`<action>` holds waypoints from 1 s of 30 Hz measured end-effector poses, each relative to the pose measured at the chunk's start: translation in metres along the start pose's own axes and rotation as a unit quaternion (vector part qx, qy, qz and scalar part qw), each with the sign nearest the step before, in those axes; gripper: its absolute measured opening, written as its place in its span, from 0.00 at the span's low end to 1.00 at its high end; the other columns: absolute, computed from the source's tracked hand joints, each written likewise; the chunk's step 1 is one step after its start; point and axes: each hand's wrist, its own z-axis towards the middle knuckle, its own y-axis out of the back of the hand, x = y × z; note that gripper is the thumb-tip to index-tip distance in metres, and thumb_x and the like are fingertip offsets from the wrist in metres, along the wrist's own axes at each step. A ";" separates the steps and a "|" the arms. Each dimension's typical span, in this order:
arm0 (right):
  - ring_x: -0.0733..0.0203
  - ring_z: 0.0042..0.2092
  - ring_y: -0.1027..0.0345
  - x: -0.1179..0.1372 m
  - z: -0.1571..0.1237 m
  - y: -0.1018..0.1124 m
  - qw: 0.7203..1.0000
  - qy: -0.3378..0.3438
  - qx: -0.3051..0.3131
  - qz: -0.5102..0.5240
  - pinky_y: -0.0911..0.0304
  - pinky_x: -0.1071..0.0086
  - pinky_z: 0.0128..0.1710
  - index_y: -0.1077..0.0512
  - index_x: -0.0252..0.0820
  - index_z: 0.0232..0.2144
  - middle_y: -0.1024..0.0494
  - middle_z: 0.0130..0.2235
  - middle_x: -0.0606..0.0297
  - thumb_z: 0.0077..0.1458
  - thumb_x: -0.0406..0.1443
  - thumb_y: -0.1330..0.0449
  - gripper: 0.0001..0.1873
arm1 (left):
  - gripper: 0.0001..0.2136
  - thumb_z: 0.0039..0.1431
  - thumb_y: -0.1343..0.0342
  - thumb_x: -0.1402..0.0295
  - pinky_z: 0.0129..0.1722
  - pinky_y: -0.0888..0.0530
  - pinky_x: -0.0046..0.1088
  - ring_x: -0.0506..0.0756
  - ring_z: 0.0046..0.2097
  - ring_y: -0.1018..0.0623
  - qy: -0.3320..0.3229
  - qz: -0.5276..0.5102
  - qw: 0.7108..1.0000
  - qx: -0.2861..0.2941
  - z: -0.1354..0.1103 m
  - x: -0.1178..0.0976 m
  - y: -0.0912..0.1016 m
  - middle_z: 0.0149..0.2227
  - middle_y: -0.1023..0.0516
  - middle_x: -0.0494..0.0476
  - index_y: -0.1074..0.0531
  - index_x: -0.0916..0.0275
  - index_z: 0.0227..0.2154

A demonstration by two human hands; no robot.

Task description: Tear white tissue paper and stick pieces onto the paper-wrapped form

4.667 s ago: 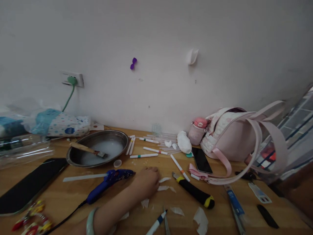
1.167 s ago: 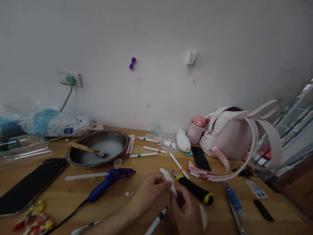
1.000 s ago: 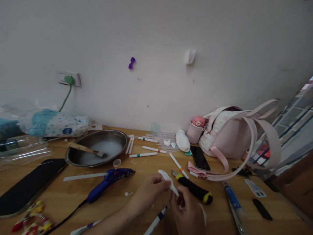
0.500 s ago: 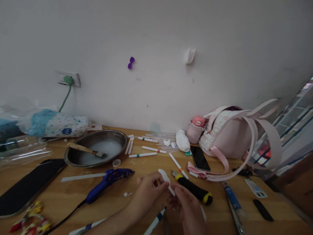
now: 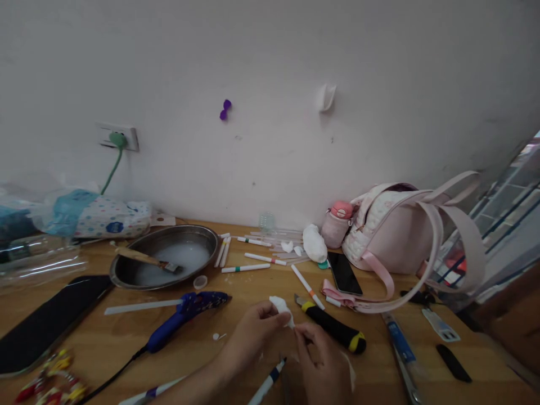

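Between finger and thumb, my left hand point(image 5: 255, 329) grips a small white crumpled piece point(image 5: 280, 305), possibly tissue or paper. My right hand point(image 5: 321, 357) is closed in a pinch at the lower tip of that same piece. Just below, an uncapped marker with a dark tip point(image 5: 269, 384) lies on the wooden table point(image 5: 189, 368), pointing up toward my hands. A black and yellow utility knife point(image 5: 333, 325) rests right of my right hand. Left of my left hand is a blue glue gun point(image 5: 181, 319) with a white glue stick in its back.
A metal bowl point(image 5: 116, 275) of cloudy liquid holds a brush point(image 5: 141, 256). Several markers point(image 5: 247, 269) lie behind my hands. A white lump point(image 5: 314, 243), a phone point(image 5: 343, 273) and a pink bag point(image 5: 392, 242) stand to the right. Scissors point(image 5: 407, 371) lie at the right.
My right hand has shifted slightly down, its fingers now pinched at the white piece's lower tip. The white piece has tipped and moved a little left in my left hand.
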 end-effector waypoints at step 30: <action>0.63 0.29 0.31 0.047 0.092 0.033 0.963 -0.016 0.199 -0.182 0.41 0.74 0.30 0.26 0.42 0.25 0.24 0.26 0.68 0.52 0.41 0.48 0.13 | 0.14 0.39 0.39 0.57 0.42 0.36 0.29 0.58 0.39 0.27 -0.058 -0.032 0.997 0.025 0.023 -0.053 0.004 0.30 0.21 0.52 0.24 0.63 0.26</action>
